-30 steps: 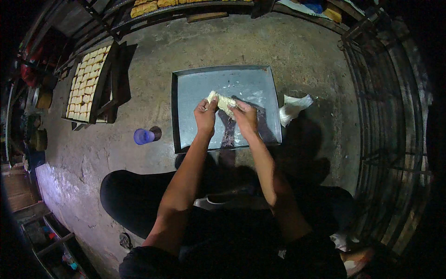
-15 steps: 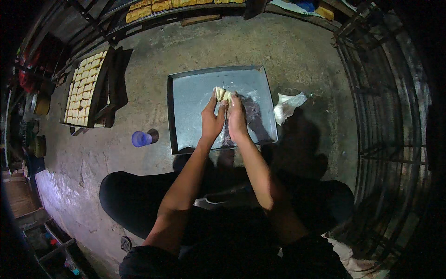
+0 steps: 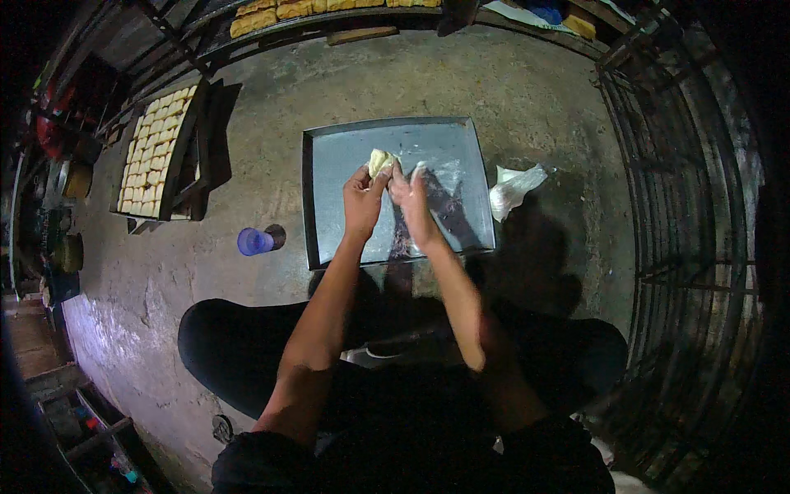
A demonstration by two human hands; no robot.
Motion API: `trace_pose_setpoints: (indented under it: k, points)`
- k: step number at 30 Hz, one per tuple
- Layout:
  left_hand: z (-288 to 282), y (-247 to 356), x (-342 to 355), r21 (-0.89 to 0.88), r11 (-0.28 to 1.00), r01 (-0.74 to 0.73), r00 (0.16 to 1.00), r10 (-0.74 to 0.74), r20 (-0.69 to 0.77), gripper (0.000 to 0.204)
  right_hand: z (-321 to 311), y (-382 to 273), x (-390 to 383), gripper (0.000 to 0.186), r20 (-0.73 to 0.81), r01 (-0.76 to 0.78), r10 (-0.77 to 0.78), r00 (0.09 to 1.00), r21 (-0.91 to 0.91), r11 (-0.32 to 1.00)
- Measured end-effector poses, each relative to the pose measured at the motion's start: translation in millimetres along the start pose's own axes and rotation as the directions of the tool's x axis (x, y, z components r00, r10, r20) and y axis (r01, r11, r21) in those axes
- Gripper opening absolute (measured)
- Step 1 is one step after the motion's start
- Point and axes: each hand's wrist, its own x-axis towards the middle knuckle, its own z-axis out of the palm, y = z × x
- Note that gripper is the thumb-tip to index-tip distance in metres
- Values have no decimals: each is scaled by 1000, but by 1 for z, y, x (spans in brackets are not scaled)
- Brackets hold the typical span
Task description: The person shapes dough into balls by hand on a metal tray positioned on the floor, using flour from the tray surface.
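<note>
My left hand (image 3: 362, 202) pinches a lump of pale yellow dough (image 3: 379, 161) between thumb and fingers, above a shallow square metal tray (image 3: 337, 148). Just to its right is my right hand (image 3: 415, 212), fingers stretched out and apart, with white powder on the fingertips. Its fingers come close to the dough; whether they touch it I cannot tell. White powder is smeared over the tray's floor, mostly right of the middle, where my hands also cast shadows.
A blue-purple cup (image 3: 255, 241) lies on the concrete floor left of the tray. To its right sits a white plastic bag (image 3: 517, 191). A tray of pale dough pieces (image 3: 152, 156) stands far left. Golden loaves (image 3: 329, 6) line a rack at the back. Metal racks (image 3: 683, 272) rise on the right.
My right hand has come off the dough and its fingers have opened. The dough has shifted slightly left and stays in my left hand, which now pinches it.
</note>
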Motion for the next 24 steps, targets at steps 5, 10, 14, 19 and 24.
trace_pose_setpoints:
  k: [5,10,14,19,24]
  points:
    - [4,8,4,-341,932,120,993,-111,46,30,-30,-49,5,39,-176,75,-228,957,-613,787]
    - [7,21,11,-493,814,307,951,-245,189,37,-42,-54,9,44,-118,182,-281,953,-519,835]
    - [5,32,10,-424,801,422,892,-284,352,29,-46,-45,9,49,-108,38,-101,989,-469,882]
    - [3,31,5,-196,949,246,909,-157,385,20,-41,-52,1,45,-128,-125,116,985,-67,990]
    - [0,29,6,-187,936,299,896,-207,394,24,-37,-58,-2,38,-222,-128,89,971,-169,977]
